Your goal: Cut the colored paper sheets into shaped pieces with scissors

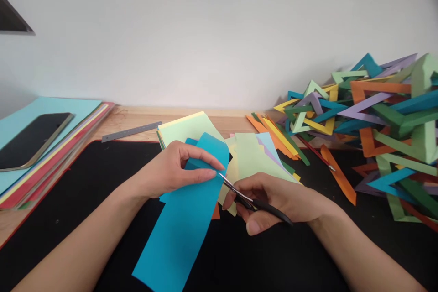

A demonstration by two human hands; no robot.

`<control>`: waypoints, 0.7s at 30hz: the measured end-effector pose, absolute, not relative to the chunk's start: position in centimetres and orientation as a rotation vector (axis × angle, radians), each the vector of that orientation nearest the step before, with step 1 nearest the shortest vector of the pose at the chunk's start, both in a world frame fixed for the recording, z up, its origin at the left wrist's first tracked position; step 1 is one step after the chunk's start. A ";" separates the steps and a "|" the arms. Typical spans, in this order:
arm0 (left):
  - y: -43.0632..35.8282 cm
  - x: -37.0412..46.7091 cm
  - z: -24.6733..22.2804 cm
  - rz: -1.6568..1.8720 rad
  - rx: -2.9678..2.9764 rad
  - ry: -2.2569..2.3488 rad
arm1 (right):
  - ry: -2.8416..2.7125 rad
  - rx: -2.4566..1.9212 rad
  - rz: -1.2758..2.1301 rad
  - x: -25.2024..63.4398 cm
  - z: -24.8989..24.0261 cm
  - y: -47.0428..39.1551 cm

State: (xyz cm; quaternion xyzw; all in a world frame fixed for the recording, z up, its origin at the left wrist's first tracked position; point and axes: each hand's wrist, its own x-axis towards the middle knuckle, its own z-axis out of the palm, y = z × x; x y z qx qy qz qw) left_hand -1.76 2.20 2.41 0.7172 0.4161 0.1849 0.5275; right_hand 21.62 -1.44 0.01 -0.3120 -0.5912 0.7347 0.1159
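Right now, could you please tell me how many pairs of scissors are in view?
1: the scissors are in the right hand, tips at the edge of the blue paper held by the left hand. Others may be hidden.

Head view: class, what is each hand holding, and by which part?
The left hand pinches the blue paper near its right edge; the right hand holds the scissors by their black handles.
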 end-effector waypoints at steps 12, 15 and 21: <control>2.1 -1.7 2.7 0.390 1.798 0.967 | -1.702 -0.965 2.173 21.5 -0.1 -1.5; 2.1 -1.7 2.7 0.397 1.800 0.975 | -1.709 -0.979 2.176 21.5 0.0 -1.5; 2.1 -1.8 2.6 0.369 1.806 0.973 | -1.697 -0.965 2.177 21.4 0.1 -1.5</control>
